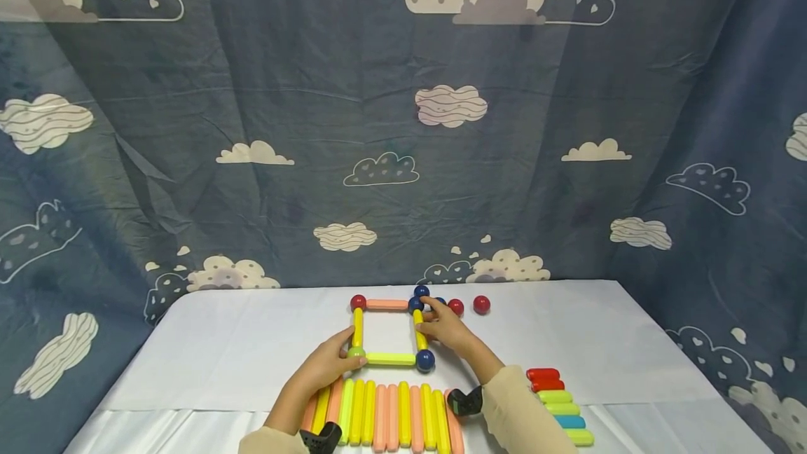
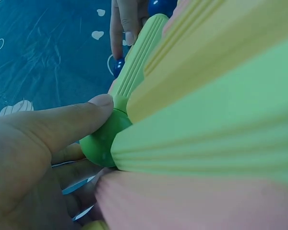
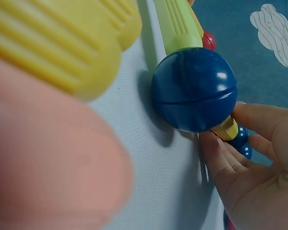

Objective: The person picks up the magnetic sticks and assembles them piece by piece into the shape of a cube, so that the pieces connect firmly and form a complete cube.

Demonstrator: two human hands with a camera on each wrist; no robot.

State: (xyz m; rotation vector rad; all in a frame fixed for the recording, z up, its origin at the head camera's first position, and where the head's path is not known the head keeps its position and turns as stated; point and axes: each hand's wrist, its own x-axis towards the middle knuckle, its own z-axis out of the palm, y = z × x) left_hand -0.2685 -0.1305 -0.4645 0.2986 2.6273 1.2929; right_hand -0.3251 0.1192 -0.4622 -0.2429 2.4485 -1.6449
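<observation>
A square of rods and balls lies on the white table. Its corners are a red ball (image 1: pixel 358 301), a green ball (image 1: pixel 356 352), a near blue ball (image 1: pixel 425 360) and a far blue ball (image 1: pixel 415 304). A pink rod (image 1: pixel 387 305), a light green rod (image 1: pixel 391 359), a left yellow rod (image 1: pixel 358 328) and a right yellow rod (image 1: pixel 419 330) join them. My left hand (image 1: pixel 326 364) holds the green ball, thumb on its near side. With thumb and fingers, my right hand (image 1: pixel 449 328) grips the right yellow rod (image 3: pixel 226 129), its index finger reaching the far blue ball.
A row of yellow, pink and green rods (image 1: pixel 368 412) lies below the square, under both forearms. More rods (image 1: pixel 561 408) are stacked at the right. Behind the right hand are two loose red balls (image 1: pixel 482 305) and another blue ball (image 1: pixel 421 291). A cloud-patterned curtain (image 1: pixel 353 125) hangs behind.
</observation>
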